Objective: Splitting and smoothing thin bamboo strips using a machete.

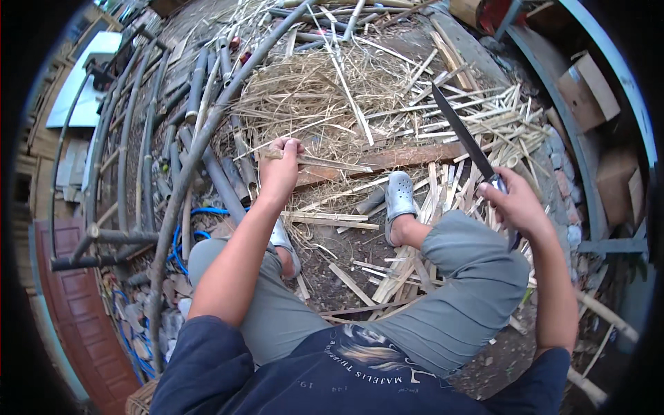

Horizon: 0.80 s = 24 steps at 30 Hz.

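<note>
My left hand (280, 171) is closed around a thin split bamboo strip (337, 164), whose pale end points right above a brown wooden plank (408, 158). In my right hand (517, 202) is the handle of a long knife (462, 131). Its dark blade slants up and to the left, apart from the strip. Several loose bamboo strips (394, 280) lie on the ground between my feet and under my right hand. A heap of fine shavings (297, 93) spreads beyond the plank.
Bamboo poles (197, 149) and a pole frame (124, 149) stand at the left, with a blue hose (181, 238) near them. Cardboard boxes (588, 93) sit on a shelf at the right. More split strips (508, 128) are piled at the far right.
</note>
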Tool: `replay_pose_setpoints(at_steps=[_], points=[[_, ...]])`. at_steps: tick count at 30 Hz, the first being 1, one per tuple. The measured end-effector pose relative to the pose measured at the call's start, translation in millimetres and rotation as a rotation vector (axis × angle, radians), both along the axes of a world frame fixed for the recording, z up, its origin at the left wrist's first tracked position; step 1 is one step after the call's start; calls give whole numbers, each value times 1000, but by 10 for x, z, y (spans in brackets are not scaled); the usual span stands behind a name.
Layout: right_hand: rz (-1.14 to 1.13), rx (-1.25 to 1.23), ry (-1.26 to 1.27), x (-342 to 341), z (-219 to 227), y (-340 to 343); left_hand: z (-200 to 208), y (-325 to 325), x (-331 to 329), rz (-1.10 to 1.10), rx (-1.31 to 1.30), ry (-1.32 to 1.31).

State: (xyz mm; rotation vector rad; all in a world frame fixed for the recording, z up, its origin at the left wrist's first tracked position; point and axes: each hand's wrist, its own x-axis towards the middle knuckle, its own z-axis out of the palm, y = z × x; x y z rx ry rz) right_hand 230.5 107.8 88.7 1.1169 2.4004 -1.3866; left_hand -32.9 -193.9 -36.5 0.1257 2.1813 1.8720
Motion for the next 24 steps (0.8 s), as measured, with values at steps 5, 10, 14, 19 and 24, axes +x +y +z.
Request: replay_pose_setpoints(at_steps=[5,10,14,19,24], points=[[-183,-286,260,-208,-882,-963,126,-78,-109,-22,-83,49],[-202,-443,12,-150,-2283,-2013,-54,-123,-172,92,-92,191],[-71,-238,-110,27,-2542,-1996,185,-207,-142,-48,-274,99],[-75,45,266,-346,-2127,-2025,116,-238,-202,14,-273,114],[-125,232,330,-435,-2532,-2178,74,-59,-171,-67,-222,106]])
